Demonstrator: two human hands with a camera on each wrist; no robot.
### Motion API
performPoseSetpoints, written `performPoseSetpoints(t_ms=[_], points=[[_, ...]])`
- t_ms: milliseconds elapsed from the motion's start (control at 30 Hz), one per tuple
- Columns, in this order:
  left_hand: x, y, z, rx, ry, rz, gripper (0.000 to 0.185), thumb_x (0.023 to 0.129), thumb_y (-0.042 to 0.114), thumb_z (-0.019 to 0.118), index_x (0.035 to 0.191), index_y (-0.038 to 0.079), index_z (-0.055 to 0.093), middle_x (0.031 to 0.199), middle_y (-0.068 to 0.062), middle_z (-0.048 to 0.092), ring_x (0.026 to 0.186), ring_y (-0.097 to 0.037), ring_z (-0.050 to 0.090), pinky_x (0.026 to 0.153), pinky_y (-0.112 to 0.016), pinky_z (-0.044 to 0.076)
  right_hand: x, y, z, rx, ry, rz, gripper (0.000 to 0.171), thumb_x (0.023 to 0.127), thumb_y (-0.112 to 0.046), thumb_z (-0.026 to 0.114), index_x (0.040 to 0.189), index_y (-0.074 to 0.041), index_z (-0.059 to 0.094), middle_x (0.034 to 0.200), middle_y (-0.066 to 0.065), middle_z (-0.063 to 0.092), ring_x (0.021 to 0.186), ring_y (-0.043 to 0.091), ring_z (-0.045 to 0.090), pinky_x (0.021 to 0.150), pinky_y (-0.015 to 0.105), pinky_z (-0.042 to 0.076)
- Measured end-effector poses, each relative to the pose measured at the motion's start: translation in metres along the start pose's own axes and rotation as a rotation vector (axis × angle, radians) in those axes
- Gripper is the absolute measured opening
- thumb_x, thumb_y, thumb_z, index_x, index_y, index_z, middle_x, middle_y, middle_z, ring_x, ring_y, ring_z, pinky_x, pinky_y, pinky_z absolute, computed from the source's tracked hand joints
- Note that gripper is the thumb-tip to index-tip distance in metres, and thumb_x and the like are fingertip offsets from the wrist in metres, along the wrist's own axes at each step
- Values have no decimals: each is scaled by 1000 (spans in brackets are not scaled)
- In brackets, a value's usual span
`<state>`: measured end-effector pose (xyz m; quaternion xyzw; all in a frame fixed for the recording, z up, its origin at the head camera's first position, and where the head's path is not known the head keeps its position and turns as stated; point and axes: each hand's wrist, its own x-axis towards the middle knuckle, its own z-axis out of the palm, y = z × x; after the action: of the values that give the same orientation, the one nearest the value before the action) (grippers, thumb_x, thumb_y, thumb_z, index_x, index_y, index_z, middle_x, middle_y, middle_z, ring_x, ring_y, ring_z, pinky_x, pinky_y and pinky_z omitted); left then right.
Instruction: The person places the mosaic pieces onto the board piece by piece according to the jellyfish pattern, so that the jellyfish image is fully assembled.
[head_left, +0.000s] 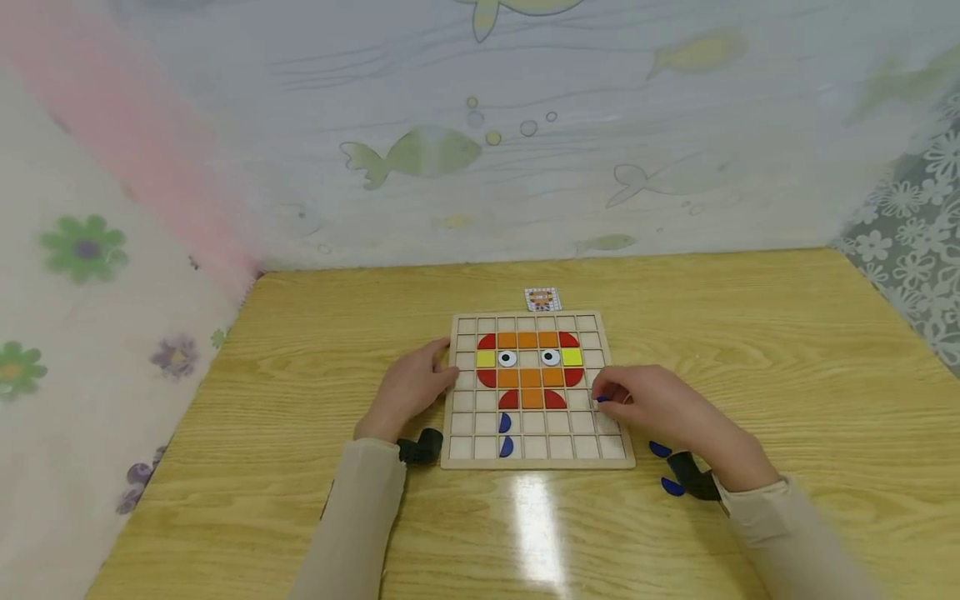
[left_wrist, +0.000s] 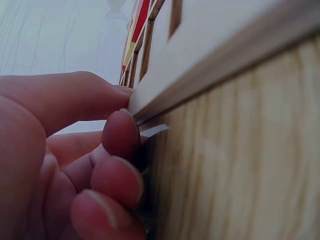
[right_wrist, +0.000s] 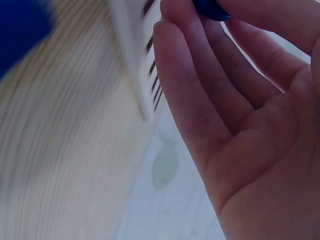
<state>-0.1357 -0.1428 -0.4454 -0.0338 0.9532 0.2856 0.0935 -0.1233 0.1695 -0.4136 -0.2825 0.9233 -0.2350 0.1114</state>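
A wooden grid board [head_left: 463,446] lies on the table, with red, orange and yellow pieces and two round eye pieces set in its cells. Two blue half-circle pieces [head_left: 506,423] sit in the lower cells. At the board's left edge my left hand [head_left: 408,387] holds the rim, thumb on the frame and curled fingers against its side, as the left wrist view shows. Over the right rim, my right hand [head_left: 656,404] pinches another blue half-circle piece [right_wrist: 212,9] between thumb and fingers, which partly hide it.
Two more blue half-circle pieces [head_left: 672,487] lie on the table near my right wrist. Behind the board is a small picture card [head_left: 542,299] with a similar coloured figure. The wooden table [head_left: 337,308] meets a fish-patterned wall. Black wrist cameras [head_left: 693,477] sit close to the tabletop.
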Motion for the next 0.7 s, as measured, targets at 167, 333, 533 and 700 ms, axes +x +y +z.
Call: performPoseSetpoints(t_ms=[167, 333, 533, 700], points=[[0, -1, 0, 3, 0, 0, 56, 86, 35, 54, 137, 18, 37, 70, 0, 53, 57, -16, 48, 51, -29, 37, 10, -13, 6, 37, -10, -36, 8, 81, -17, 65, 88, -19, 62, 81, -11, 56, 73, 8, 50, 68, 28, 43], [0, -1, 0, -3, -4, 10, 56, 87, 35, 53, 137, 18, 36, 69, 0, 54, 55, -16, 48, 50, -29, 38, 21, -24, 12, 42, -15, -58, 7, 82, -17, 64, 88, -19, 62, 80, -11, 56, 73, 8, 50, 68, 29, 42], [0, 0, -1, 0, -12, 25, 56, 87, 34, 53, 137, 16, 36, 68, 0, 54, 54, -16, 48, 49, -29, 38, 28, -34, 22, 56, 13, -55, 5, 81, -20, 65, 87, -20, 63, 77, -13, 56, 71, 7, 50, 68, 27, 42], [0, 1, -1, -6, -13, 12, 57, 87, 35, 54, 138, 17, 35, 69, 0, 54, 56, -16, 48, 51, -29, 37, 30, -39, 30, 93, 38, -20, 5, 81, -21, 66, 85, -20, 64, 75, -14, 56, 70, 4, 51, 68, 26, 43]])
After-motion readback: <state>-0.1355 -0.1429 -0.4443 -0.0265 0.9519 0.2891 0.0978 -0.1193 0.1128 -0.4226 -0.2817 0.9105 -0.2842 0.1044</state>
